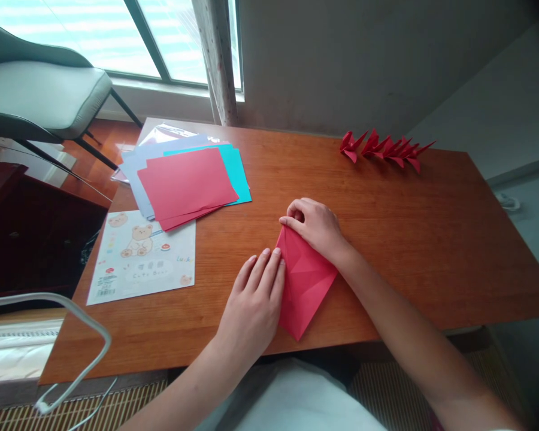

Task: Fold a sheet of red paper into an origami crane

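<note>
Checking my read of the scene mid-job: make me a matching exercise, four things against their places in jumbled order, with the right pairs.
Things
1. folded red paper
2. bear-printed sheet
3. small red folded figures
4. chair

Places
A. on the left side of the table
B. off the table, near the window
C. touched by the left hand and right hand
D. near the table's far edge

Pairs: 1-C; 2-A; 3-D; 4-B
</note>
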A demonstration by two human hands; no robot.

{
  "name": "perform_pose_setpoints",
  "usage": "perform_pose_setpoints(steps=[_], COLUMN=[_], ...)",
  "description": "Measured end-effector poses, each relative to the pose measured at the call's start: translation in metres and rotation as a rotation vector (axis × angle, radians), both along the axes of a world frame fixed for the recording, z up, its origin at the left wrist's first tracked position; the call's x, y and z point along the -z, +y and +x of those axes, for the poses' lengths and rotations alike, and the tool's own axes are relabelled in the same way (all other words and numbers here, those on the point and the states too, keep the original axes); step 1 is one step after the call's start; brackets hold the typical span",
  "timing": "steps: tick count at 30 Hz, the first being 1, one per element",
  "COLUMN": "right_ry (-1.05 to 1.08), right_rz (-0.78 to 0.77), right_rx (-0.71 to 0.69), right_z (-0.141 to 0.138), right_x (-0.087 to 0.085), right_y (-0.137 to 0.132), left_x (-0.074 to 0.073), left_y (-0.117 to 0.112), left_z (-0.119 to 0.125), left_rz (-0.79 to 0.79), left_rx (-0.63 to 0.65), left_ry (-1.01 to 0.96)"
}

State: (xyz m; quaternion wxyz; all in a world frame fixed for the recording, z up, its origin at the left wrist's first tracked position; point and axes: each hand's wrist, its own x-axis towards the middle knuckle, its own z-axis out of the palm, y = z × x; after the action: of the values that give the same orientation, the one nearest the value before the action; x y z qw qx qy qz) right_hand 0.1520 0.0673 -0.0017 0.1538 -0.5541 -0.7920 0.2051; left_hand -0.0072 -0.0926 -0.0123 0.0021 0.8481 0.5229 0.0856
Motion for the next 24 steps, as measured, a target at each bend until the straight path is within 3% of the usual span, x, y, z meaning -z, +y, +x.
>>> perform_pose_setpoints(steps=[9, 24], right_ry=[0.101, -0.01], right_rz=[-0.077, -0.012], right_rx=[-0.021, -0.029], right_z=[0.004, 0.001], right_x=[-0.001, 0.002], right_y=[0.009, -0.004], left_x=[0.0, 0.0], left_y=[0.0, 0.001], left_z=[0.0, 0.0], left_rz=[0.002, 0.003], left_rx=[-0.005, -0.004], left_ry=[0.001, 0.008])
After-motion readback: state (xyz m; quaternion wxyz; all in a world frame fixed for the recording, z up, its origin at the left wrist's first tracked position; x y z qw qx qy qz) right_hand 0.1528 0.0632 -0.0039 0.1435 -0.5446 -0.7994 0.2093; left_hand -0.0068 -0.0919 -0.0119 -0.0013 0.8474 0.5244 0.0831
